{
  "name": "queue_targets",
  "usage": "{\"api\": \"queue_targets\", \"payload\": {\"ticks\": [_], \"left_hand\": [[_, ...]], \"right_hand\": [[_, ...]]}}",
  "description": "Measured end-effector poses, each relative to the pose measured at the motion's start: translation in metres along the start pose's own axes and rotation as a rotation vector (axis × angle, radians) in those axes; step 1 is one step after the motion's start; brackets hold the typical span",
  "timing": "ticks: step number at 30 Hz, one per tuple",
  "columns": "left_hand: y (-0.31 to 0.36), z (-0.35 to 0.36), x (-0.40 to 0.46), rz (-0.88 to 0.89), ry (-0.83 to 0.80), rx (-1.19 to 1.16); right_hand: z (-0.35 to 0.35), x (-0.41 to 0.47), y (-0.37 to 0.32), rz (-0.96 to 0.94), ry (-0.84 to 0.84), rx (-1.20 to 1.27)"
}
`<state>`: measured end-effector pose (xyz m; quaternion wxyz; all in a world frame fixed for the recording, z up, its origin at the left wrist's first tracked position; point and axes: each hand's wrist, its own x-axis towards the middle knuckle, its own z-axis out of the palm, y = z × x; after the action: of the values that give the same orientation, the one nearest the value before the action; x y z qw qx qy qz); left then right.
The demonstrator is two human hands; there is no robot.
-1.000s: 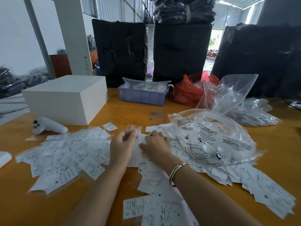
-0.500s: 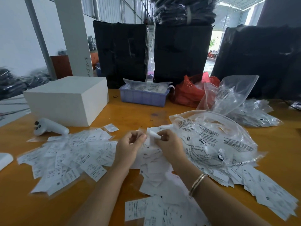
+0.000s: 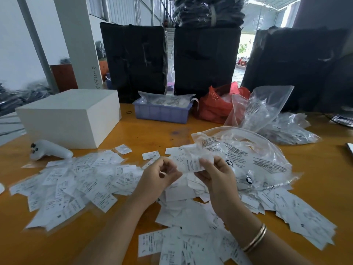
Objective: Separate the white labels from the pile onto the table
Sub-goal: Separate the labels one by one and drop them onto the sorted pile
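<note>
A pile of white labels covers the middle and right of the orange table. A flatter spread of separated labels lies to the left. Both hands are raised a little above the pile at the centre. My right hand pinches a small bunch of white labels between thumb and fingers. My left hand is curled beside it, its fingertips at the left edge of the same bunch. A gold bangle sits on my right wrist.
A large clear printed plastic bag lies on the pile right of my hands. A white box and white controller stand at left. At the back are a purple tray, a red bag and more clear bags.
Both hands have lifted off the pile, bringing a small bunch of labels up between them. The right hand now holds it higher, and the left hand's fingers work at its edge.
</note>
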<state>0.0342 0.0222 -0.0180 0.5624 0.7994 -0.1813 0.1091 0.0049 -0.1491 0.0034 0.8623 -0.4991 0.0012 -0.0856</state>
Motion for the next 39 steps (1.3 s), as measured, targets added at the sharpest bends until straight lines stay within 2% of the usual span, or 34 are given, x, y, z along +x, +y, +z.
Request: {"api": "queue_targets", "payload": {"ticks": [4,12,16,22,25,31,34,39], "left_hand": [[-0.002,0.000,0.001,0.039,-0.043,0.044],[-0.002,0.002,0.002,0.054,-0.067,0.085],[-0.002,0.001,0.001,0.062,-0.069,0.078],[0.002,-0.001,0.001,0.039,-0.072,0.026],[0.005,0.001,-0.001,0.049,-0.101,-0.003],[0.005,-0.001,0.001,0.033,0.018,0.021],[0.008,-0.001,0.001,0.056,0.000,0.010],[0.010,-0.004,-0.001,0.019,0.010,-0.046]], "right_hand": [[-0.002,0.001,0.002,-0.074,0.014,-0.026],[-0.002,0.005,0.007,-0.182,-0.034,-0.253],[-0.004,0.004,0.009,-0.198,-0.106,-0.418],[-0.002,0.002,0.012,-0.327,-0.156,-0.726],[-0.002,0.001,0.016,-0.305,-0.203,-0.857],[-0.001,0.000,0.014,-0.341,-0.050,-0.746],[0.001,-0.001,0.018,-0.320,-0.126,-0.870],[0.002,0.000,0.018,-0.291,-0.192,-0.854]]}}
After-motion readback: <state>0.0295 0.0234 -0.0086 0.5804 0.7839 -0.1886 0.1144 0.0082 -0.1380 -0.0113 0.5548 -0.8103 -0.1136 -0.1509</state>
